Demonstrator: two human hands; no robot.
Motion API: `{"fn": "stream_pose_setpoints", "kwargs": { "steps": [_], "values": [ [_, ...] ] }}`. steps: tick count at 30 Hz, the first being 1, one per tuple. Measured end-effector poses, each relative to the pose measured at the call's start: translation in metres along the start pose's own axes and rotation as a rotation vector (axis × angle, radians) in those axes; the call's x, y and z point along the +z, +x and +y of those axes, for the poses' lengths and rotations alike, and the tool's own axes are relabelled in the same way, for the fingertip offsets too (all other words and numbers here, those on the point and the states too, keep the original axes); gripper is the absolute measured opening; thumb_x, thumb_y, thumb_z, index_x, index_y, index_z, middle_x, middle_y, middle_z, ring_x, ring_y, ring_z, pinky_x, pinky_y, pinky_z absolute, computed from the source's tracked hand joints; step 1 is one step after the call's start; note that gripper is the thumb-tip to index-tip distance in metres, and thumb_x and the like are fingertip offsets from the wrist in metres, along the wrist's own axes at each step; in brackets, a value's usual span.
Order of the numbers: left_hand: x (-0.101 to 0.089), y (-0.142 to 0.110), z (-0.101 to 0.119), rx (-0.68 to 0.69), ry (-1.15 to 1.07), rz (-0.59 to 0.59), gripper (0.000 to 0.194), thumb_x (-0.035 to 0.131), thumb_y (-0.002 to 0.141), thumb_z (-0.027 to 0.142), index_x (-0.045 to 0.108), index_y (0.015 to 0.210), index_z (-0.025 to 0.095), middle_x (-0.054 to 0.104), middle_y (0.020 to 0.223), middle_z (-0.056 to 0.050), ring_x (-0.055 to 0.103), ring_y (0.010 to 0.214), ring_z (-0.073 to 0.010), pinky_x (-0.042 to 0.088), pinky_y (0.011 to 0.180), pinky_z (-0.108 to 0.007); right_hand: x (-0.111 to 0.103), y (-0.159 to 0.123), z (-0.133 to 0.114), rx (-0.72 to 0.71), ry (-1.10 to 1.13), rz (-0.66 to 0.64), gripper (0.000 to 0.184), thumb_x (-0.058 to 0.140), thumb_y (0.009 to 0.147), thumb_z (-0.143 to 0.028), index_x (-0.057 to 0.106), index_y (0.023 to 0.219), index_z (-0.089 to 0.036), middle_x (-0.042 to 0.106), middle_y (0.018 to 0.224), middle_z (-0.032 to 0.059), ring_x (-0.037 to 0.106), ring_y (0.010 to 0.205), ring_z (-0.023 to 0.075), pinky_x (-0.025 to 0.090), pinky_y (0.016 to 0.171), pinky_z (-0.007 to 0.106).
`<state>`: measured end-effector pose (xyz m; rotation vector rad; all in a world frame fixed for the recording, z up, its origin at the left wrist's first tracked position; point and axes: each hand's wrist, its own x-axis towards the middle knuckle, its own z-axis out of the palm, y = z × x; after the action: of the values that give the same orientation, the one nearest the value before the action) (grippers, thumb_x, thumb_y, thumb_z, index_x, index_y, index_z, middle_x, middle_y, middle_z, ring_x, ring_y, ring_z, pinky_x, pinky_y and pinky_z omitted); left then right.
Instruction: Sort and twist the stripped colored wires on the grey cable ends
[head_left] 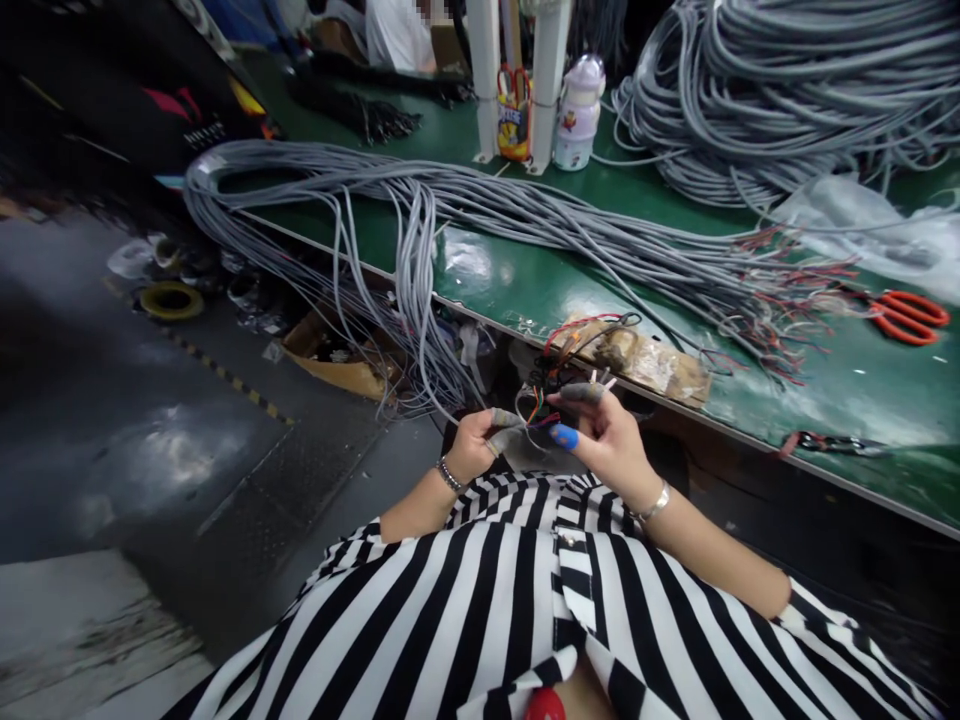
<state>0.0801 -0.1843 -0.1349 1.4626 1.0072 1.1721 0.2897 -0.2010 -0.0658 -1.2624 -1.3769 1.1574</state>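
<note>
My left hand (478, 443) and my right hand (604, 435) are close together above my lap, just in front of the green bench. Both pinch the stripped end of a grey cable (427, 330), where thin coloured wires (538, 408) fan out between the fingertips. Grey finger cots cover some fingertips and a blue one is on my right thumb. The cable runs up to a long bundle of grey cables (525, 215) lying across the bench (847, 380).
Orange-handled scissors (904, 315) lie at the right of the bench. A big coil of grey cable (787, 90) fills the back right, beside a white bottle (579, 115) and a yellow cup. A taped brown block (645, 360) sits at the bench edge. Cardboard and a tape roll (171, 300) lie on the floor.
</note>
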Motion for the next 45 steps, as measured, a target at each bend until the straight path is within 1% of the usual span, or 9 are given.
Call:
{"fn": "stream_pose_setpoints", "kwargs": {
  "steps": [8, 14, 19, 26, 30, 34, 37, 40, 45],
  "values": [
    [0.006, -0.003, 0.005, -0.026, -0.067, -0.019, 0.022, 0.077, 0.072, 0.035, 0.071, 0.079, 0.015, 0.065, 0.063, -0.001, 0.057, 0.055, -0.0097, 0.05, 0.06, -0.023, 0.022, -0.005, 0.012, 0.008, 0.227, 0.033, 0.029, 0.071, 0.076, -0.034, 0.057, 0.099, -0.024, 0.07, 0.085, 0.0042, 0.067, 0.077, 0.0184, 0.055, 0.071, 0.033],
    [0.018, -0.002, 0.008, -0.196, -0.236, -0.003, 0.031, 0.071, 0.077, 0.044, 0.067, 0.08, 0.014, 0.058, 0.055, 0.002, 0.045, 0.044, -0.0055, 0.039, 0.046, -0.018, 0.013, -0.015, 0.017, -0.413, -0.345, -0.106, 0.012, 0.063, 0.077, -0.023, 0.069, 0.088, -0.025, 0.073, 0.086, 0.0077, 0.068, 0.079, 0.023, 0.055, 0.075, 0.039],
    [0.016, 0.005, 0.014, -0.086, -0.107, -0.035, 0.027, 0.073, 0.076, 0.04, 0.071, 0.081, 0.014, 0.069, 0.069, -0.004, 0.058, 0.057, -0.0103, 0.048, 0.056, -0.021, -0.002, -0.018, 0.012, -0.578, -0.43, -0.192, 0.02, 0.064, 0.078, -0.025, 0.069, 0.096, -0.024, 0.075, 0.085, 0.0081, 0.068, 0.07, 0.0214, 0.055, 0.065, 0.035],
    [0.002, 0.009, 0.017, 0.2, 0.238, -0.063, 0.016, 0.073, 0.076, 0.032, 0.075, 0.084, 0.018, 0.074, 0.077, -0.007, 0.067, 0.07, -0.017, 0.053, 0.069, -0.028, -0.038, -0.026, -0.017, -0.5, -0.498, 0.121, 0.02, 0.064, 0.081, -0.03, 0.067, 0.099, -0.023, 0.068, 0.069, 0.004, 0.051, 0.048, 0.0145, 0.043, 0.054, 0.03],
    [0.001, 0.009, 0.017, 0.291, 0.343, -0.147, 0.014, 0.071, 0.078, 0.029, 0.075, 0.086, 0.019, 0.073, 0.075, -0.007, 0.066, 0.067, -0.0166, 0.05, 0.065, -0.027, -0.032, -0.016, -0.025, -0.497, -0.703, -0.047, 0.026, 0.07, 0.073, -0.033, 0.065, 0.095, -0.02, 0.068, 0.086, 0.0083, 0.056, 0.06, 0.0165, 0.043, 0.06, 0.03],
    [0.0, 0.01, 0.021, 0.307, 0.348, -0.243, 0.013, 0.071, 0.078, 0.029, 0.075, 0.084, 0.018, 0.071, 0.07, -0.007, 0.064, 0.063, -0.0152, 0.048, 0.063, -0.025, -0.016, -0.01, -0.018, -0.359, -0.81, -0.151, 0.008, 0.063, 0.074, -0.022, 0.061, 0.08, -0.019, 0.065, 0.071, 0.0051, 0.058, 0.062, 0.0175, 0.041, 0.058, 0.028],
    [-0.004, 0.011, 0.023, 0.208, 0.184, -0.359, 0.02, 0.072, 0.078, 0.035, 0.073, 0.081, 0.015, 0.071, 0.071, -0.007, 0.065, 0.064, -0.0141, 0.049, 0.064, -0.023, -0.012, -0.008, -0.009, -0.251, -0.692, -0.223, 0.012, 0.056, 0.073, -0.013, 0.061, 0.082, -0.019, 0.066, 0.07, 0.0015, 0.059, 0.06, 0.015, 0.041, 0.057, 0.025],
    [-0.006, 0.009, 0.017, -0.061, -0.129, -0.479, 0.035, 0.072, 0.076, 0.045, 0.07, 0.081, 0.01, 0.067, 0.063, -0.005, 0.059, 0.052, -0.0107, 0.046, 0.051, -0.02, -0.01, -0.005, 0.0, -0.21, -0.573, -0.177, 0.014, 0.055, 0.075, -0.013, 0.062, 0.085, -0.02, 0.068, 0.073, 0.0012, 0.062, 0.064, 0.0151, 0.044, 0.06, 0.024],
    [0.001, 0.005, 0.005, -0.322, -0.547, -0.329, 0.044, 0.081, 0.063, 0.05, 0.065, 0.074, 0.01, 0.056, 0.049, 0.001, 0.043, 0.035, -0.0041, 0.03, 0.035, -0.015, -0.01, -0.004, 0.013, -0.262, -0.643, -0.008, 0.008, 0.057, 0.077, -0.019, 0.063, 0.08, -0.019, 0.068, 0.072, 0.0042, 0.062, 0.064, 0.0172, 0.044, 0.06, 0.026]
  ]
}}
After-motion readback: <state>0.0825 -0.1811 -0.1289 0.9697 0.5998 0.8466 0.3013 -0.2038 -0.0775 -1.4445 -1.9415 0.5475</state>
